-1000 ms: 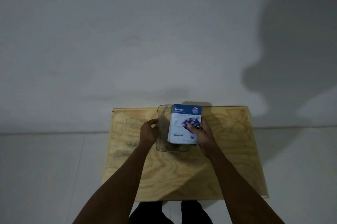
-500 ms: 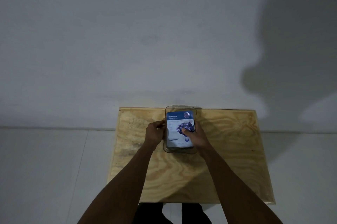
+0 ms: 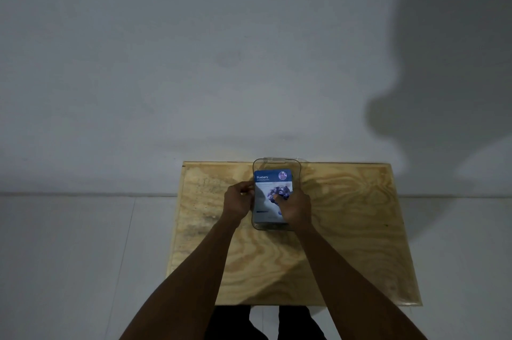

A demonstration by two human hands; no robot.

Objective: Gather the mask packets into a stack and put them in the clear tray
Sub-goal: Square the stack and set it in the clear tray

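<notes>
A stack of mask packets (image 3: 270, 187), the top one blue and white with "Blueberry" printed on it, lies flat inside the clear tray (image 3: 277, 161) at the back middle of the table. My right hand (image 3: 295, 208) rests on the packets' near right part, fingers pressing on the top packet. My left hand (image 3: 238, 200) grips the tray's left wall. How many packets lie under the top one is hidden.
The plywood table (image 3: 346, 229) stands against a plain grey wall, its back edge right behind the tray. A pale tiled floor (image 3: 69, 256) lies to either side. My dark trousers show below the table's front edge.
The packets were tilted above the tray's right side a second ago; my right hand has lowered them flat into the tray. My left hand stays on the tray's left wall.
</notes>
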